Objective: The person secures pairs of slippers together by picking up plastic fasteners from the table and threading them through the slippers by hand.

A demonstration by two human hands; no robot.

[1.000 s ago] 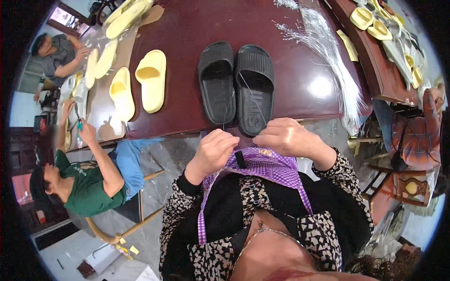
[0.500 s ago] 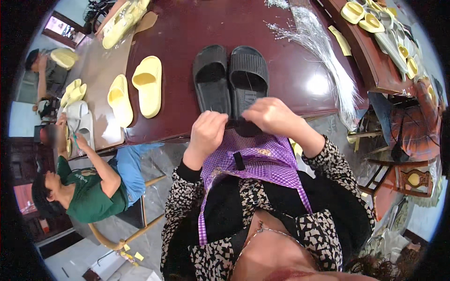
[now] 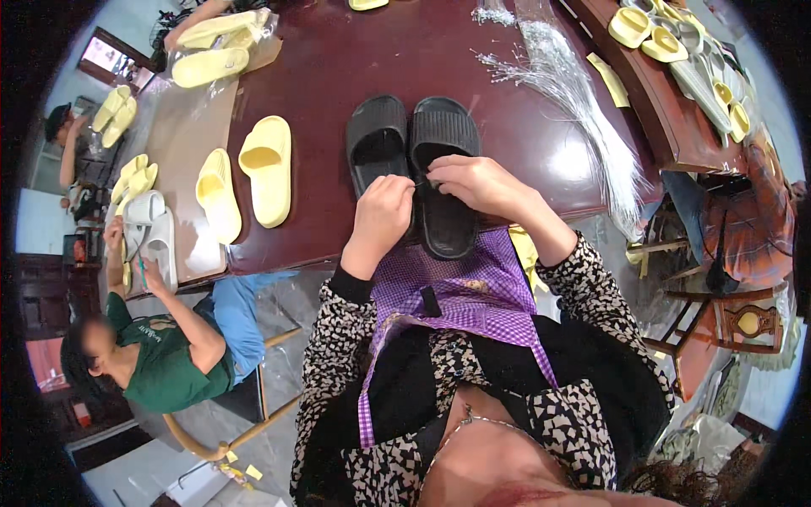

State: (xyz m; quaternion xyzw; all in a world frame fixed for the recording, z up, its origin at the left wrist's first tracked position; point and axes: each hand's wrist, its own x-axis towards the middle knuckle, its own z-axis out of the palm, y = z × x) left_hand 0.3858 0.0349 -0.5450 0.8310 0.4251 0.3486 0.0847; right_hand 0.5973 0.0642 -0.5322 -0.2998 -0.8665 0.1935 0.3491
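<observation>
A pair of black slide slippers [image 3: 443, 224] lies side by side on the dark red table, toes pointing away from me and heels at the near edge. My left hand [image 3: 383, 215] is closed in a pinch over the left slipper's inner side. Over the opening of the right slipper, my right hand [image 3: 481, 182] pinches too. Between the fingertips runs what looks like a thin plastic strand, too fine to see clearly. Further right, a bundle of similar clear strands [image 3: 583, 110] spreads over the table.
Two yellow slippers [image 3: 269, 173] rest left of the black pair. Bagged yellow slippers [image 3: 211, 68] lie at the far left. A person in a green shirt [image 3: 173, 359] handles grey slippers [image 3: 160, 241] at the left. A side table [image 3: 676, 118] at right bears more slippers.
My hands have moved slightly away from me and closer together, over the slippers' openings. The person at left has raised their head. The bagged slippers at the far left have shifted.
</observation>
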